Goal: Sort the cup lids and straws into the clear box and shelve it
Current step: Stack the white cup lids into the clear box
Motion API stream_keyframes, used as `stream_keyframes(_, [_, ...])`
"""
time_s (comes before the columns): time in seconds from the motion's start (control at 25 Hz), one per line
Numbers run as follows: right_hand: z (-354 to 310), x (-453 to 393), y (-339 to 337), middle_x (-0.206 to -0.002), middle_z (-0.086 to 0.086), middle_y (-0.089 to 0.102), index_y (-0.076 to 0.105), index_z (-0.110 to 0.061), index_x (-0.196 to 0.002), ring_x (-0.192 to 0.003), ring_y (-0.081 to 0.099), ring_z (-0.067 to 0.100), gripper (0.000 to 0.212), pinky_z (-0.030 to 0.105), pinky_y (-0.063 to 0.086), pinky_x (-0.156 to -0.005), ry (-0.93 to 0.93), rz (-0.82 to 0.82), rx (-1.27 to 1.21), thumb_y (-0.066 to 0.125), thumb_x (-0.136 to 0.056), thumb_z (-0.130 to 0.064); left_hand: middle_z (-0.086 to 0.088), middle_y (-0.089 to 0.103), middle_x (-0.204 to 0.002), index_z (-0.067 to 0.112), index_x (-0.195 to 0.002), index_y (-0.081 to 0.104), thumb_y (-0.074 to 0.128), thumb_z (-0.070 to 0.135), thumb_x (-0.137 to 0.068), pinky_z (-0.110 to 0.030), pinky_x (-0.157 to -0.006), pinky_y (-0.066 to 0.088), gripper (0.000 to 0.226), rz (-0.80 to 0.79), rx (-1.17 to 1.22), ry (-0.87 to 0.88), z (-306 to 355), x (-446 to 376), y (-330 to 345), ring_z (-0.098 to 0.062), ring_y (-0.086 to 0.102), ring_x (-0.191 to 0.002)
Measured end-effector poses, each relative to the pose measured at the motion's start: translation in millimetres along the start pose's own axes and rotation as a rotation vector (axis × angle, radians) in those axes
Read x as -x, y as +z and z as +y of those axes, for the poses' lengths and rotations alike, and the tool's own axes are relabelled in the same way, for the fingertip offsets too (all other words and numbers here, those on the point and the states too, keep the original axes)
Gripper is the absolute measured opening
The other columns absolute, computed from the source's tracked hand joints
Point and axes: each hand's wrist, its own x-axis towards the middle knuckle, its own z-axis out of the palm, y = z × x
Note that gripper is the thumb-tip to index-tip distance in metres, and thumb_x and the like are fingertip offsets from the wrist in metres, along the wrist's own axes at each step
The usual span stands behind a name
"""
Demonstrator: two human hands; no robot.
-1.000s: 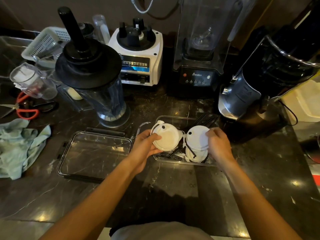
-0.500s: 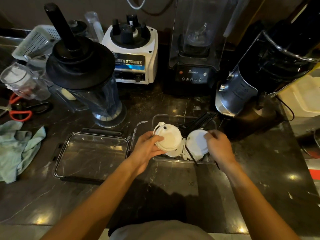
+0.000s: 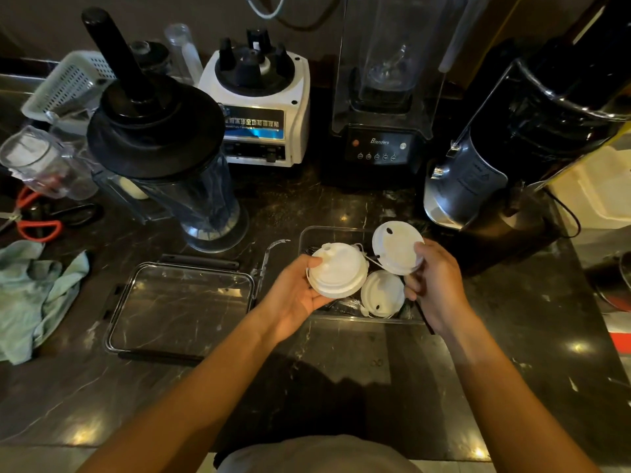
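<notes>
Dark marbled stone surface [image 3: 341, 387] underneath everything, glossy, with small light reflections. Landmark at centre: clear rectangular plastic box [image 3: 309, 235], open-topped. Behind the box and to its right, large black and silver appliance [image 3: 495, 158], tilted; directly behind the box, black blender base with clear sound cover [image 3: 382, 97]; behind and to its left, white blender base with black coupling [image 3: 259, 107]. Farther left of the box, clear blender jug with black lid and tamper [image 3: 160, 148], upright. Just left of the box, clear rectangular box lid with black clips [image 3: 181, 308], lying flat, apart from the box. Far left of the box, crumpled pale green cloth [image 3: 34, 295], with red-handled scissors [image 3: 37, 227] behind it. Over the box's left half, left hand [image 3: 293, 298], fingers closed around a stack of white round plastic cup lids [image 3: 338, 269], held clear above the box. Over the box's right half, right hand [image 3: 437, 285], fingers pinching a single white flat cup lid [image 3: 396, 247] by its edge, tilted, raised above the box's far right corner. Inside the box, between the two hands, another white round cup lid [image 3: 382, 293] resting low. Also in the box, thin black straws [image 3: 423, 314], mostly hidden, one end poking past the near right edge.
</notes>
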Motion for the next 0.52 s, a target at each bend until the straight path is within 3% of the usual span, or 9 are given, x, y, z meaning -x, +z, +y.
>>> stream_keyframes(0.12, [0.8,-1.0,1.4,-0.064,0.001,0.040,0.057,-0.008,-0.096,-0.045,0.030,0.010,0.019,0.024,0.025,-0.041,0.129,-0.082,-0.071,0.046,-0.104,-0.020,-0.032,0.056,-0.142,0.003,-0.141,0.052,0.056,0.024,-0.095,-0.059,-0.110,0.045,0.051,-0.090,0.151,-0.106,-6.6,0.6,2.5,-0.052,0.058,-0.126])
stream_keyframes(0.2, [4.8,-0.2,3.5,-0.062,0.001,0.040,0.060,-0.004,-0.102,-0.042,0.028,0.009,0.022,0.023,0.025,-0.039,0.226,-0.111,-0.048,0.047,-0.104,-0.021,-0.036,0.053,-0.143,0.002,-0.144,0.050,0.057,0.026,-0.096,-0.062,-0.111,0.043,0.054,-0.140,0.219,-0.148,-10.7,0.2,6.0,-0.056,0.057,-0.125])
stream_keyframes(0.4, [11.0,-0.2,-1.8,-0.052,0.000,0.038,0.060,-0.001,-0.100,-0.040,0.026,0.011,0.021,0.025,0.024,-0.040,0.257,-0.101,0.189,0.052,-0.098,-0.021,-0.018,0.059,-0.146,0.012,-0.145,0.053,0.065,0.023,-0.089,-0.052,-0.108,0.049,0.058,-0.021,0.276,-0.040,-8.1,-7.6,5.1,-0.037,0.061,-0.130])
stream_keyframes(0.52, [10.9,-3.0,-8.8,-0.061,0.003,0.037,0.055,-0.004,-0.116,-0.037,0.029,0.009,0.039,0.024,0.025,-0.040,0.281,0.017,0.274,0.060,-0.088,-0.031,-0.015,0.063,-0.141,0.012,-0.136,0.059,0.065,0.023,-0.089,-0.048,-0.107,0.049,0.048,0.033,0.195,-0.019,-3.1,-8.8,2.8,-0.033,0.062,-0.129])
